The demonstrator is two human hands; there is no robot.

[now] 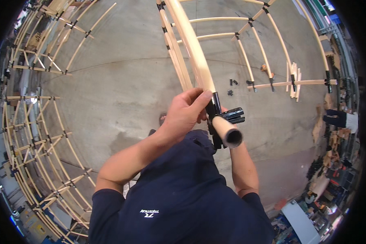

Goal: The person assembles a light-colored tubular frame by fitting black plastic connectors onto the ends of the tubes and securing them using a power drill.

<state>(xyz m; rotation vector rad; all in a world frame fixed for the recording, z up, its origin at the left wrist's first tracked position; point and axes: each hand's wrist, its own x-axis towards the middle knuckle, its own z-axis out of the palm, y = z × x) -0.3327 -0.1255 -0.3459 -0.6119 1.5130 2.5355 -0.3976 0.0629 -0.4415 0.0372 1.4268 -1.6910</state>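
A long cream pipe (197, 61) runs from the far edge toward me and ends in a black metal pipe joint (215, 103). A short piece of cream pipe (223, 127) crosses at that joint, its hollow dark end facing me. My left hand (186, 109) is closed at the joint, with the thumb pressed along the pipe's end. My right hand (224, 110) is behind the joint, and most of its fingers are hidden. More black joint pieces (235, 115) stick out to the right of the joint.
Pipe frames (49, 146) stand along the left side. Another frame (268, 53) spans the far right, with short pipes (295, 81) beside it. Loose black joints (231, 87) lie on the concrete floor (122, 93). At the right edge, another person (340, 119) is partly visible near cardboard and clutter.
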